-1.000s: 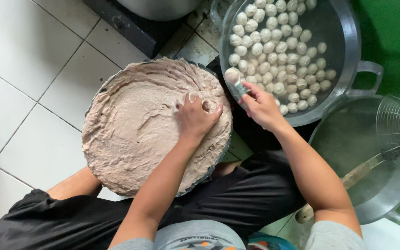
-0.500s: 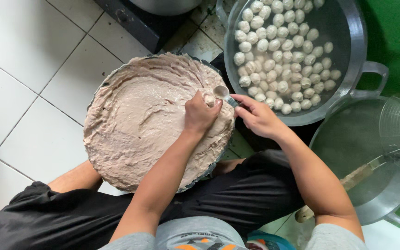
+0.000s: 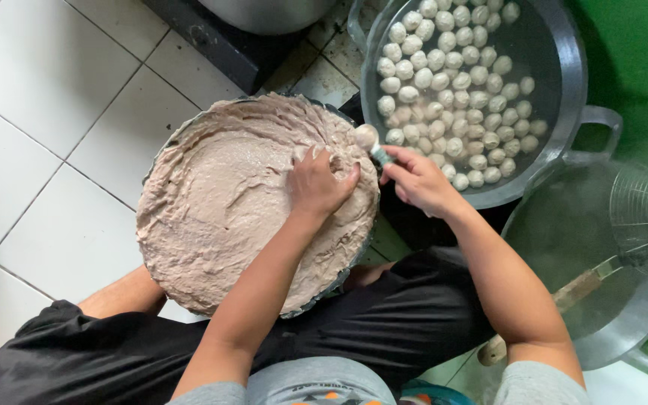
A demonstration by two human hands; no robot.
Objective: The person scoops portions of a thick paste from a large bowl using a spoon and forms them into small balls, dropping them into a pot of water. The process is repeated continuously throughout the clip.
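Two hands working: the left hand (image 3: 316,184) is clenching paste in the one wide basin of meat paste (image 3: 226,202) on the floor, centre; the right hand (image 3: 414,180) is gripping a spoon (image 3: 371,142) carrying one ball. One pot of meatballs (image 3: 459,82), far right, is holding dozens, too crowded to count; its top is cut off.

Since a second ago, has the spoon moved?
Yes. The spoon in the right hand has come back from over the pot of balls to the paste basin's edge.

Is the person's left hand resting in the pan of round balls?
No, the left hand presses into the paste in the wide basin, apart from the pan of balls.
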